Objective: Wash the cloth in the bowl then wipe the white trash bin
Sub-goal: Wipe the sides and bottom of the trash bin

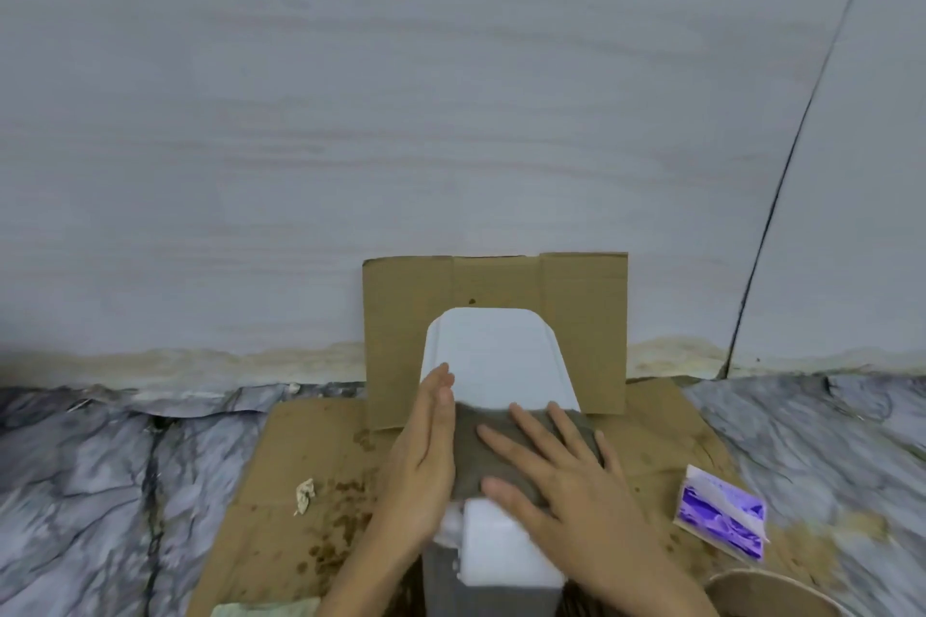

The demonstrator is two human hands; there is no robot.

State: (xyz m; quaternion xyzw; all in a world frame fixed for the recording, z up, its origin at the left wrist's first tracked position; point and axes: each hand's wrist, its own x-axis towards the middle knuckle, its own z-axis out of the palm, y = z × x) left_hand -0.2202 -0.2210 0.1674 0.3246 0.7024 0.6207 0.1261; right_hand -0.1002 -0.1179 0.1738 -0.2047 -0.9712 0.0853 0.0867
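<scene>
The white trash bin (496,356) stands on brown cardboard against the wall, seen from above, with its lid closed. A grey-brown cloth (468,456) lies spread over the near half of the lid. My right hand (556,476) presses flat on the cloth with its fingers straight and spread. My left hand (426,456) rests edge-on against the bin's left side, fingers straight, touching the cloth's left edge. At the bottom right corner a tan bowl rim (766,589) shows partly; its inside is hidden.
A cardboard sheet (280,516) with brown stains covers the marbled floor (90,491). Another cardboard piece (401,316) leans on the pale wall behind the bin. A purple and white packet (721,516) lies to the right. A crumpled scrap (304,494) lies to the left.
</scene>
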